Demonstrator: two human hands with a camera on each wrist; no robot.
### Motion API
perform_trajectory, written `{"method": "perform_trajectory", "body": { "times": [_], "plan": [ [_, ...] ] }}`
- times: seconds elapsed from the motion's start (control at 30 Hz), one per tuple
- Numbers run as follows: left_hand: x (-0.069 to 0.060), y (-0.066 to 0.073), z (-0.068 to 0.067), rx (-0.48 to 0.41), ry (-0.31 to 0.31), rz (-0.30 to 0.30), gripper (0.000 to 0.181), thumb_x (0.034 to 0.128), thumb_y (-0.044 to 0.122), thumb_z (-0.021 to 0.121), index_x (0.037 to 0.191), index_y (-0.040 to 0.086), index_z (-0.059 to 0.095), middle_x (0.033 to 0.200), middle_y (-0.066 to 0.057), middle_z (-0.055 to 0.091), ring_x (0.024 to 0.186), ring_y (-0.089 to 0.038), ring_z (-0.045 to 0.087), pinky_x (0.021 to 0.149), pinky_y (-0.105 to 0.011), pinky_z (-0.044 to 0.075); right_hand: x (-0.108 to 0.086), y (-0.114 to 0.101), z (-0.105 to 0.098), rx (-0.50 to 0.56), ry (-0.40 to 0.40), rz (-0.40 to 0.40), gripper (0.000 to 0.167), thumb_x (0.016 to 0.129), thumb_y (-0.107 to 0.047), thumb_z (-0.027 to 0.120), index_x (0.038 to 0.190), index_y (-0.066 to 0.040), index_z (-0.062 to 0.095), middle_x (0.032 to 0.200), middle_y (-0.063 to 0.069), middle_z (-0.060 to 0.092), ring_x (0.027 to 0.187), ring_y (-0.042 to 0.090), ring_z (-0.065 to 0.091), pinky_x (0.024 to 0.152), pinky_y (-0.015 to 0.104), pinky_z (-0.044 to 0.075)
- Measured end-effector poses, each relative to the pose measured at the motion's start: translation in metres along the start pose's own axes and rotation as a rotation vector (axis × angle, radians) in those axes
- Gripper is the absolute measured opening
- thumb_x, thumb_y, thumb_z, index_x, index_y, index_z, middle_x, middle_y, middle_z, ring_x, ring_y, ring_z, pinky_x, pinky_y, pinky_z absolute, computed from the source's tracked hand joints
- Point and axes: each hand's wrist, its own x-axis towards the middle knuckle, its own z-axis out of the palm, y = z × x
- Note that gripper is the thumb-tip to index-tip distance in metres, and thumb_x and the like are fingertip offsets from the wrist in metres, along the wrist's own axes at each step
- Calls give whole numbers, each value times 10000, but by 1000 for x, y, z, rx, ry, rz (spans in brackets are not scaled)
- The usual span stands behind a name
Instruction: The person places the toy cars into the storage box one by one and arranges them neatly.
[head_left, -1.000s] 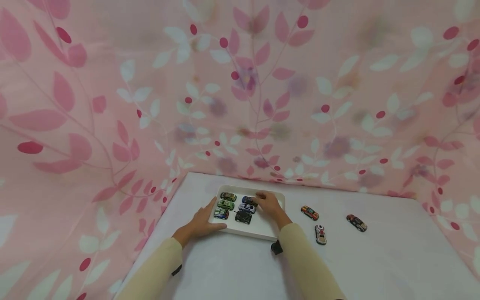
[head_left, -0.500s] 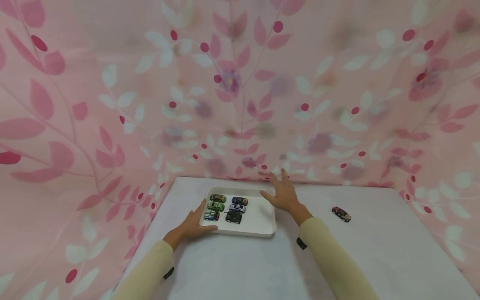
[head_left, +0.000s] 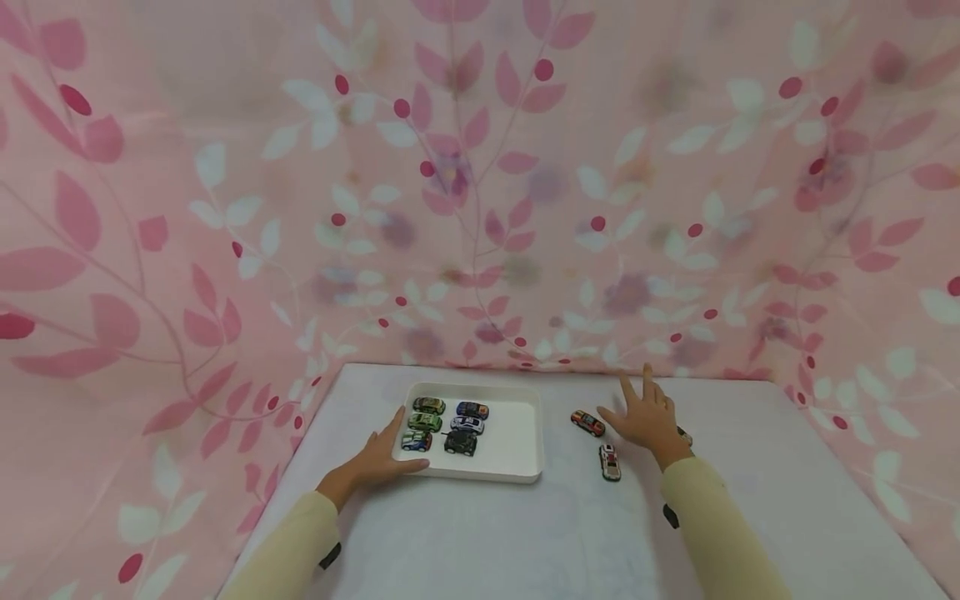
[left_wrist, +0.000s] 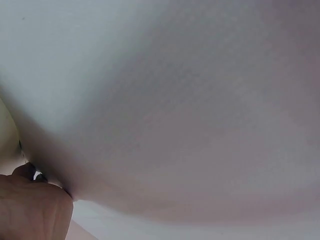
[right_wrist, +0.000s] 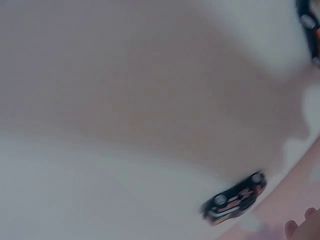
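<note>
My left hand [head_left: 375,461] rests against the left front corner of a white tray [head_left: 513,442], fingers straight along its side and thumb at the front rim. Two columns of toy cars sit in the tray's left part; the right column holds a blue car [head_left: 472,409], a white car [head_left: 467,425] and a black one [head_left: 460,442]. Above the table, my right hand [head_left: 648,421] has its fingers spread and holds nothing. Left of it lie an orange toy car [head_left: 588,422] and a white-and-red one [head_left: 610,462]. A dark toy car [right_wrist: 235,197] is mostly hidden behind that hand in the head view.
A white cloth covers the table [head_left: 495,533]. Pink leaf-patterned fabric [head_left: 480,208] hangs behind it and along both sides. In the tray's left column stand a yellow-green car [head_left: 428,405], a green car [head_left: 424,422] and a white-blue-green car [head_left: 417,441].
My right hand has left the blue car in the tray and moved right, past the orange and white-and-red cars, towards the dark car. My left hand stays at the tray's corner.
</note>
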Motion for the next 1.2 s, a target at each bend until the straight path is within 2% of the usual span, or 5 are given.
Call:
{"method": "perform_trajectory", "body": {
  "times": [0.4, 0.73, 0.83, 0.97, 1.2],
  "plan": [
    [1, 2, -2, -3, -4, -49, 1199, 789, 566, 748, 1598, 91, 0, 1642, -196, 168, 1497, -460, 142, 1192, -653, 23, -17, 43, 5, -90, 58, -21, 884, 915, -637, 510, 1565, -110, 224, 1605, 323, -55, 1353, 559, 232, 1049, 735, 205],
    [2, -3, 3, -17, -2, -54, 1200, 783, 586, 750, 1600, 105, 16, 1631, -206, 201, 1494, -470, 140, 1194, -650, 30, -31, 83, 12, -19, 59, 60, 854, 952, -556, 509, 1554, -56, 167, 1556, 401, -13, 1281, 627, 244, 991, 768, 214],
    [2, -3, 3, -26, 11, -25, 1196, 789, 573, 752, 1598, 85, 18, 1631, -200, 207, 1502, -427, 173, 1190, -657, 28, -35, 93, 13, -3, 65, 81, 812, 973, -504, 516, 1515, 15, 205, 1506, 437, 79, 1236, 656, 272, 937, 772, 264],
    [1, -2, 3, -36, 30, 3, 1183, 801, 536, 757, 1592, 54, 20, 1623, -214, 221, 1498, -396, 218, 1185, -666, 32, -37, 95, 9, 8, 31, 88, 703, 977, -430, 553, 1365, 129, 378, 1386, 458, 275, 1181, 641, 360, 911, 751, 344],
    [0, 0, 1, -23, 15, -14, 1177, 805, 542, 749, 1591, 49, 24, 1628, -208, 211, 1500, -399, 212, 1193, -653, 32, -36, 96, 4, 44, -11, 122, 502, 957, -332, 611, 1128, 137, 562, 1181, 428, 479, 1038, 556, 501, 823, 662, 435]
  ]
}}
